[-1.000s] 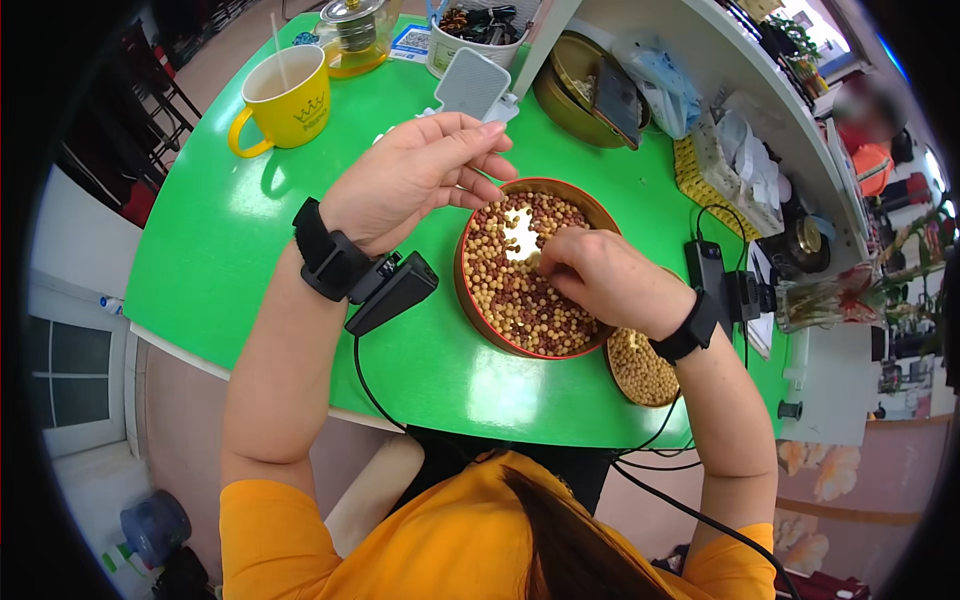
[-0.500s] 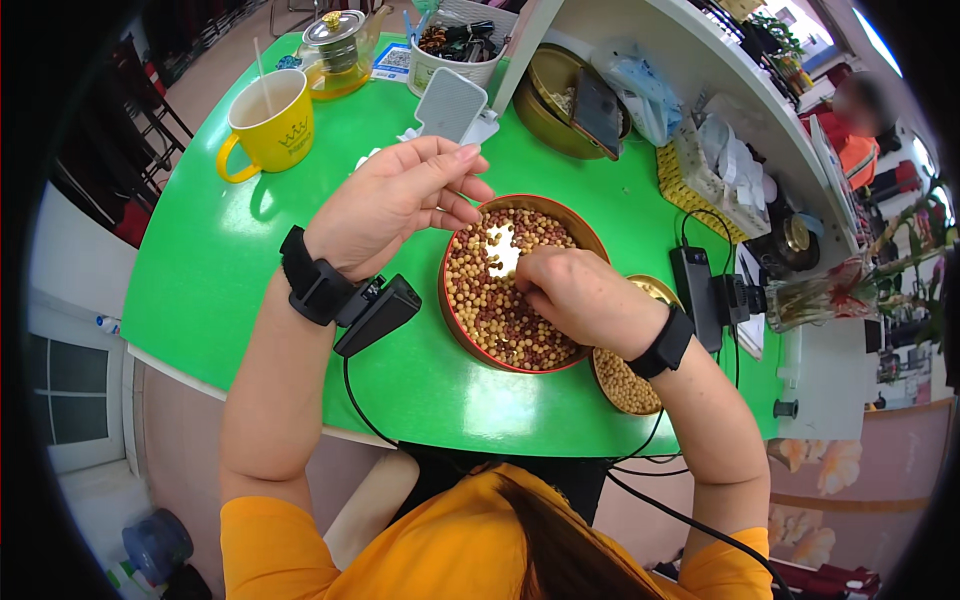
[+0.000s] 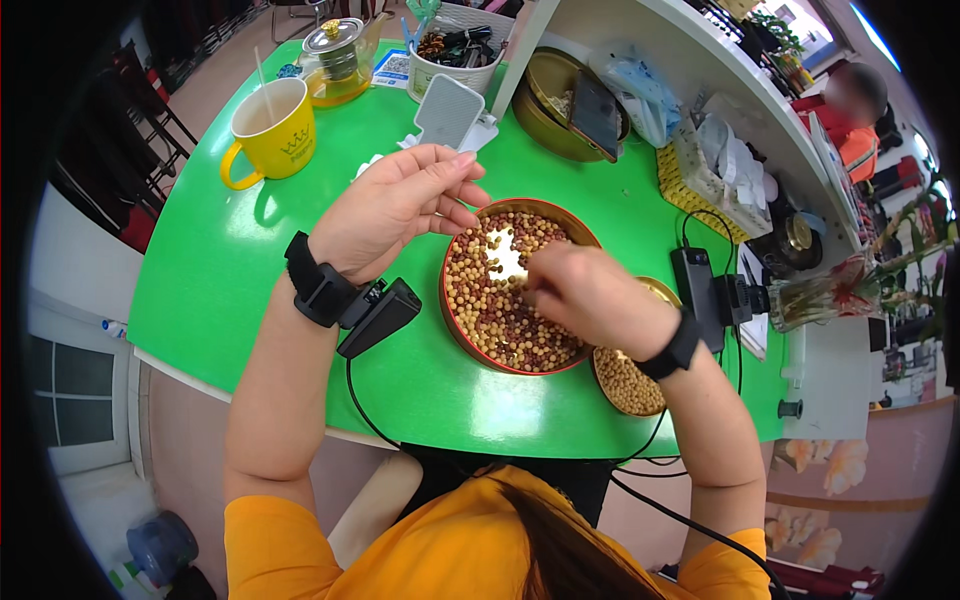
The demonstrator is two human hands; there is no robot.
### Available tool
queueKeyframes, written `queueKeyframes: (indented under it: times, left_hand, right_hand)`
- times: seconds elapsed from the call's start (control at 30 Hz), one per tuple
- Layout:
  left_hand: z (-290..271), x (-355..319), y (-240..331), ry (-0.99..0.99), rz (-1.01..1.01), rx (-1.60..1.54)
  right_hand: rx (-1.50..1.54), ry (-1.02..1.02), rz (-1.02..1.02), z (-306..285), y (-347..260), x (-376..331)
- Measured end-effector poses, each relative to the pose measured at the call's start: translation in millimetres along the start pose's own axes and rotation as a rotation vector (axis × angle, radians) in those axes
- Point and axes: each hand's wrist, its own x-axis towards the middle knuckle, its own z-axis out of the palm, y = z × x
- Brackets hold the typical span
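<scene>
A round red-rimmed tin (image 3: 447,318) with a shiny gold inside holds mixed pale yellow and reddish-brown beans (image 3: 490,315). A bare patch of its bottom shows near the middle. Over the right part of the tin is my right hand (image 3: 592,300), slightly blurred, its fingers pinched together; whatever lies between the fingertips is hidden. My left hand (image 3: 405,208) hovers at the tin's upper left rim, thumb against the index finger and the other fingers curled; I cannot make out anything in it. Partly under my right wrist, a smaller tin (image 3: 660,290) contains pale yellow beans (image 3: 625,385).
A yellow mug (image 3: 275,140), a glass teapot (image 3: 335,60) and a white basket (image 3: 455,75) stand at the far left. Behind the tin are a grey mirror-like stand (image 3: 448,110) and an olive bowl (image 3: 550,100) with a phone. Black devices (image 3: 697,290) and cables lie right.
My right hand has risen slightly and shifted right over the tin, its fingers lifting from the beans. My left hand has hardly moved.
</scene>
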Motion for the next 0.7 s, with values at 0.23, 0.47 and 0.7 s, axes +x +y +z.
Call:
queueKeyframes:
  times: [0.23,0.47,0.7]
  left_hand:
    - [0,-3,0,0.003,0.001,0.011]
    - [-4,-1,-1,-0.028,-0.032,0.040]
    - [0,-2,1,0.007,-0.021,0.007]
  right_hand:
    - [0.030,-0.034,0.197,-56,-8,-47]
    - [0.145,0.123,0.048,-25,-10,-4]
    - [0.035,-0.067,-0.032,12,5,31]
